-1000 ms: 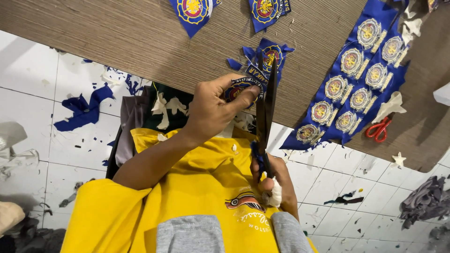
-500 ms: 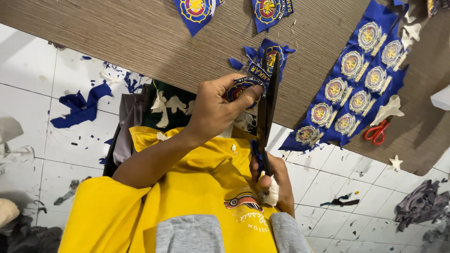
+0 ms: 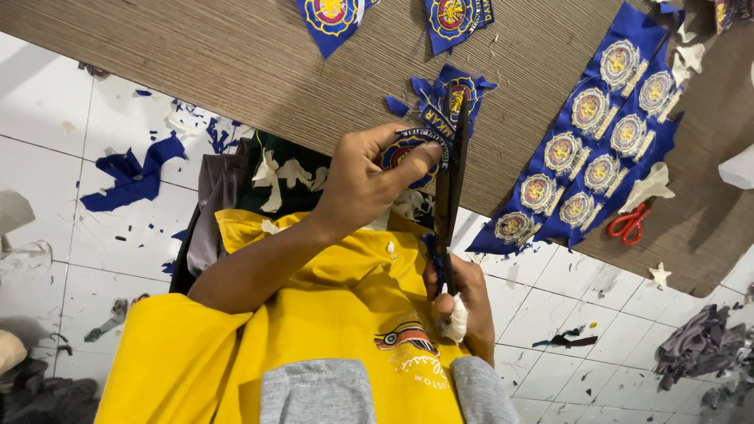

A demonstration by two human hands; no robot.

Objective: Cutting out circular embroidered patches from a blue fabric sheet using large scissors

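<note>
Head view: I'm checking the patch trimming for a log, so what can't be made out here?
- The embroidered patch: mostly covered by the left hand, so its cut edge is hidden.
- The right hand on the black scissors: its grip is partly hidden by the handles and a white finger wrap.
- Two patches at the top edge: cut off by the frame.
- The red scissors: too small to tell open or closed.

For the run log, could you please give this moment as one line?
left hand: holds badge | right hand: holds scissors | blades at badge edge
</note>
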